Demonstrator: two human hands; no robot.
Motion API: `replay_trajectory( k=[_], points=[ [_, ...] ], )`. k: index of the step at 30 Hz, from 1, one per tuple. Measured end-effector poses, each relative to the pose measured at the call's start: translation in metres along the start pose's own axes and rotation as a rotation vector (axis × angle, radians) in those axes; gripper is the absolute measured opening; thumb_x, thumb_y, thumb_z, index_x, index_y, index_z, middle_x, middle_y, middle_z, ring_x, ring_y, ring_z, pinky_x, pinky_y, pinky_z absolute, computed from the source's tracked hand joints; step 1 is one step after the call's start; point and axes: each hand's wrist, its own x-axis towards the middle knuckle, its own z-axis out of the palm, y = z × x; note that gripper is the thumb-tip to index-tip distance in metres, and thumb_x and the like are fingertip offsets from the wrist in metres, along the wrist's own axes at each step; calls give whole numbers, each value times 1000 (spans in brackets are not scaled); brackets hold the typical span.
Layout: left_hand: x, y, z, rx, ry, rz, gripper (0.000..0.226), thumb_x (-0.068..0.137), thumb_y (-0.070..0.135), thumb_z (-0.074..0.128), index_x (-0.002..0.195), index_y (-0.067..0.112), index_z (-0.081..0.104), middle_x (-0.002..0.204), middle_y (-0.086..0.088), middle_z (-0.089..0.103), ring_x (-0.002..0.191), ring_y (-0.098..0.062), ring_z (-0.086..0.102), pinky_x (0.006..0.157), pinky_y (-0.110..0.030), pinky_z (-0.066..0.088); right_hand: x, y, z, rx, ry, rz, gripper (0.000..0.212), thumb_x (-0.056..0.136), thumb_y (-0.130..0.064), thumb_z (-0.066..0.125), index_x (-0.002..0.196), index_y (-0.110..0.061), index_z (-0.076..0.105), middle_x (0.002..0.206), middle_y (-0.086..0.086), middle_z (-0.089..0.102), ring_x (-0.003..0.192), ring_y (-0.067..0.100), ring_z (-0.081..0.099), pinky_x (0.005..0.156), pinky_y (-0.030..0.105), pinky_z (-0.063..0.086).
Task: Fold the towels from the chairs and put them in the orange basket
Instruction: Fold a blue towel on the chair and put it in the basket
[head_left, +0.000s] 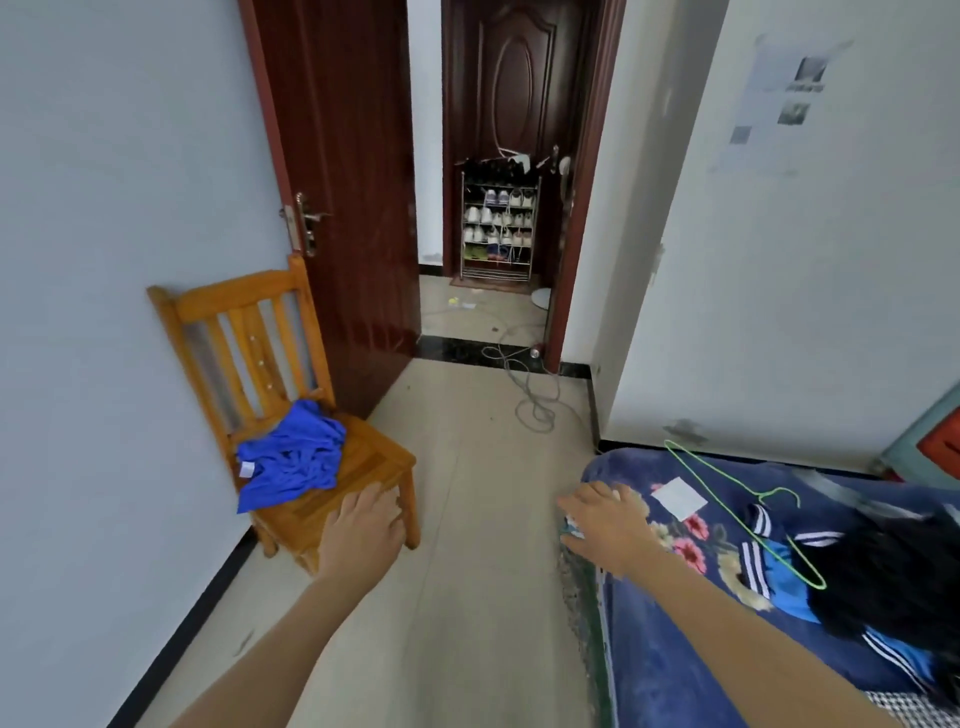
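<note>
One chair (235, 306) is in my view, a wooden one standing against the left wall beside the open door (353, 182). One towel (291, 457), bright blue, lies crumpled on the back half of its seat, with a small white tag showing at its left edge. I count two hands, both stretched forward. My left hand (363, 530) is over the front edge of the seat with the fingers straight and close together, holding nothing. It is near the towel but apart from it, and I cannot tell whether the fingertips touch the wood. My right hand (608, 525) hangs over the corner of the bed (675, 649), palm down and fingers spread loosely, gripping nothing I can make out. On the bed's flowered blue cover lie one green wire hanger (727, 483), one white square of paper (678, 498) and a heap of dark striped clothes (779, 566). One grey cable (530, 400) loops across the floor at the doorway, and one shoe rack (498, 228) stands in the hall beyond.
</note>
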Motion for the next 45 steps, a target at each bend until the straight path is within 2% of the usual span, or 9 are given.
replay_trajectory(
  k=[4,6,9,14,21,28,31,40,45],
  points=[
    [32,14,7,-64,32,-79,29,69,15,71,97,11,69,100,-11,68,86,-34,65,69,-40,52,62,24,-15,-1,-10,-99,54,95,-37,41,144,-22,26,147,2,32,136,20,27,111,40,17],
    [36,12,12,-94,24,-200,34,78,18,68,112,14,64,117,-8,62,104,-32,60,79,-41,50,88,24,-12,23,-41,-148,53,95,-37,40,144,-22,27,147,2,32,136,20,26,111,39,17],
    [43,-4,25,-10,-60,-330,41,92,34,46,132,24,46,139,5,44,126,-20,43,97,-32,40,125,22,-5,45,-62,-222,53,94,-36,41,143,-21,28,145,4,34,135,22,27,110,39,17],
    [74,-33,47,12,-87,-519,40,92,33,47,130,19,47,138,1,47,123,-23,45,95,-34,40,204,26,-2,54,-71,-352,53,95,-36,40,144,-21,27,146,4,34,135,21,26,109,38,19],
    [175,-42,89,-52,-181,-721,44,94,35,43,136,21,39,144,0,39,129,-23,37,98,-34,39,333,51,-9,19,-151,-451,52,95,-33,41,144,-22,27,146,2,33,134,21,27,106,36,24],
    [282,-13,106,-60,-152,-728,50,93,38,44,140,23,34,144,1,39,133,-21,35,104,-35,37,440,86,-23,24,-159,-480,52,95,-31,41,144,-22,28,144,2,35,133,20,28,104,33,26],
    [312,-5,115,-31,-163,-758,50,94,39,42,141,23,33,145,1,37,134,-20,33,105,-34,37,483,90,-21,8,-184,-564,50,95,-30,40,143,-21,29,143,3,35,132,21,30,103,34,27],
    [380,7,145,-57,-16,-1079,50,94,39,42,141,23,34,145,0,38,133,-21,34,106,-34,36,631,109,-44,-55,-91,-855,49,94,-27,42,142,-20,32,139,3,40,128,23,34,101,34,33],
    [396,34,157,-104,23,-1269,51,94,36,43,142,24,33,147,2,35,133,-21,33,106,-33,33,685,97,-43,-74,-143,-973,48,95,-31,44,141,-22,34,139,2,41,129,22,35,99,33,34]
  ],
)
